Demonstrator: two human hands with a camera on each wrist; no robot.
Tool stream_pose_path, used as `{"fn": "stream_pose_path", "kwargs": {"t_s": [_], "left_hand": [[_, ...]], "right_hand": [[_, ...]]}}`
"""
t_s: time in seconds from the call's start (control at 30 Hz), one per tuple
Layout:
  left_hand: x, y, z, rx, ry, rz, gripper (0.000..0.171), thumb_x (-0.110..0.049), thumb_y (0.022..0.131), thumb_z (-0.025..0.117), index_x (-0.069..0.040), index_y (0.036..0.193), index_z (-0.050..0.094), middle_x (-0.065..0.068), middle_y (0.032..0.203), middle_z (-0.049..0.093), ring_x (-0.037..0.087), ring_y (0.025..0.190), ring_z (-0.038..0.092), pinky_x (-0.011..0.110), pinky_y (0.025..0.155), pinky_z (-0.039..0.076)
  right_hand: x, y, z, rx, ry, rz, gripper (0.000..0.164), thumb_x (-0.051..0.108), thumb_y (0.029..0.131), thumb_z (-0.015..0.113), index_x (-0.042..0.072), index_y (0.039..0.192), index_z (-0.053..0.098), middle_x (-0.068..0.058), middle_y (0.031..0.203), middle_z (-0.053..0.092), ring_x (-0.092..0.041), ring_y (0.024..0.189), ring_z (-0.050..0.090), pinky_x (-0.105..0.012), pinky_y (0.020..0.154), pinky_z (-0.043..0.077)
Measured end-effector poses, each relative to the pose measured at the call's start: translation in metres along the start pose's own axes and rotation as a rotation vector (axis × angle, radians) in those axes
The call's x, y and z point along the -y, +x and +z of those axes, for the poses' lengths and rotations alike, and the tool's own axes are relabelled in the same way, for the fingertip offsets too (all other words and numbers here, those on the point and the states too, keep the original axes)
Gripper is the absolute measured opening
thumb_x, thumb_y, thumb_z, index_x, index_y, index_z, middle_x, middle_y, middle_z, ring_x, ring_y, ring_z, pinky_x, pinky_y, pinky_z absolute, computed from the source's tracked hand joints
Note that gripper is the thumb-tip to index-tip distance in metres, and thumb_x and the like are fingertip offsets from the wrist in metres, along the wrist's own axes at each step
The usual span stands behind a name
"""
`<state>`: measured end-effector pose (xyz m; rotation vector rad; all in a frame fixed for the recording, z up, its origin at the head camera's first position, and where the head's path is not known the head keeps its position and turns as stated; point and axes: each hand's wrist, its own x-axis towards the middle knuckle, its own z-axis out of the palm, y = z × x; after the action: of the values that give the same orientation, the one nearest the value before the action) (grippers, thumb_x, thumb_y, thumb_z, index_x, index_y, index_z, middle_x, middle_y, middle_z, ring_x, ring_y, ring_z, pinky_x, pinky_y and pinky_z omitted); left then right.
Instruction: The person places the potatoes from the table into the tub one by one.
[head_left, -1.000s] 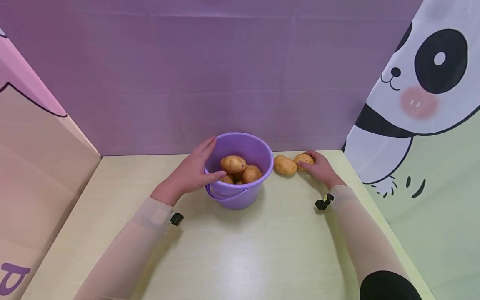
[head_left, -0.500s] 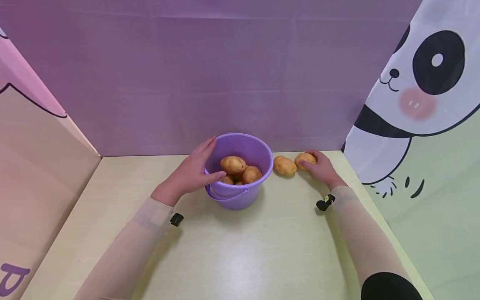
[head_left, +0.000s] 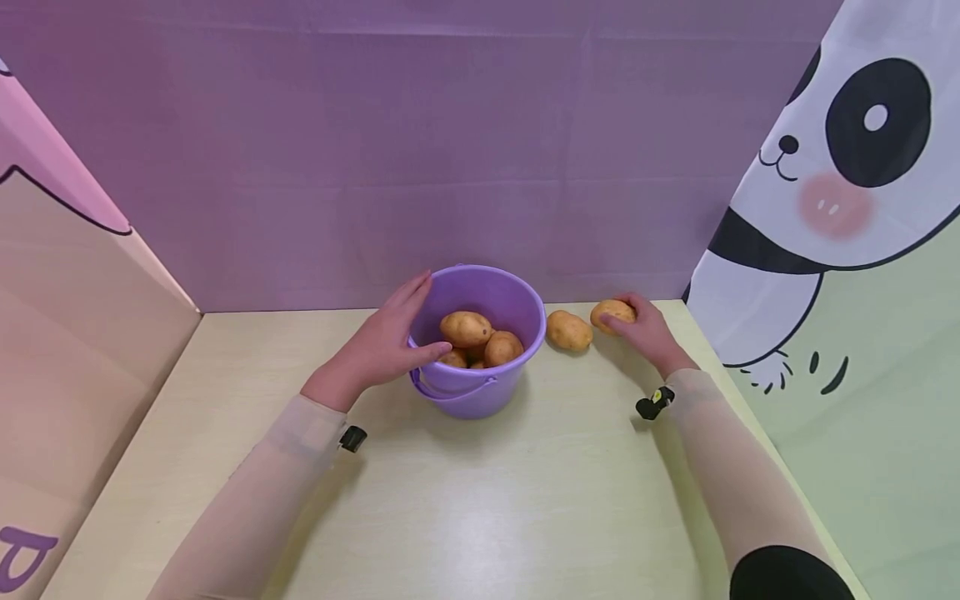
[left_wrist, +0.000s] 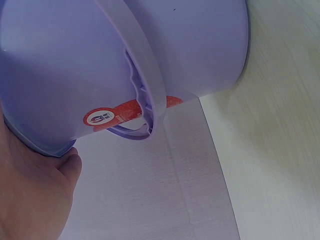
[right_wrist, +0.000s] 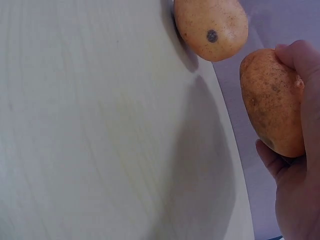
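A purple bucket stands upright at the back of the table, with several potatoes inside. My left hand holds its left rim, the thumb lying over the edge. In the left wrist view, part of that hand shows against the rim, near the hanging bucket handle. To the right of the bucket, my right hand grips a potato between thumb and fingers. The right wrist view shows this gripped potato apart from a second potato, which lies on the table.
That loose potato sits between the bucket and my right hand. A purple cloth wall rises behind the table. Printed panels flank both sides, a panda on the right one.
My right hand has moved slightly right and back with its potato, widening the gap from the loose potato. The left hand and bucket have stayed in place.
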<state>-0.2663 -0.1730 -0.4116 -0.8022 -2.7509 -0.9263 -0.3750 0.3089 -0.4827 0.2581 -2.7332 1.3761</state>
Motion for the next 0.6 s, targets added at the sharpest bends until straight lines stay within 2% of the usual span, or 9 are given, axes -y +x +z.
{"fn": "stream_pose_path", "kwargs": {"t_s": [0.4,0.6], "left_hand": [[0.000,0.001,0.000,0.002,-0.003,-0.004,0.111,-0.057,0.098,0.075,-0.001,0.176,0.020,0.011,0.185,0.013,0.034,0.170,0.013,0.060,0.134,0.023],[-0.001,0.001,0.000,0.008,-0.002,-0.011,0.111,-0.058,0.098,0.075,-0.001,0.176,0.020,0.011,0.185,0.013,0.034,0.170,0.013,0.060,0.134,0.022]], "right_hand": [[0.006,0.001,-0.005,0.001,-0.004,-0.012,0.060,0.042,0.104,0.077,-0.001,0.142,0.059,-0.022,0.130,0.063,-0.032,0.113,0.059,-0.031,0.091,0.051],[0.014,-0.002,-0.005,-0.004,0.006,-0.031,0.056,0.038,0.105,0.078,-0.002,0.140,0.060,-0.022,0.128,0.063,-0.030,0.110,0.059,-0.028,0.087,0.051]]}}
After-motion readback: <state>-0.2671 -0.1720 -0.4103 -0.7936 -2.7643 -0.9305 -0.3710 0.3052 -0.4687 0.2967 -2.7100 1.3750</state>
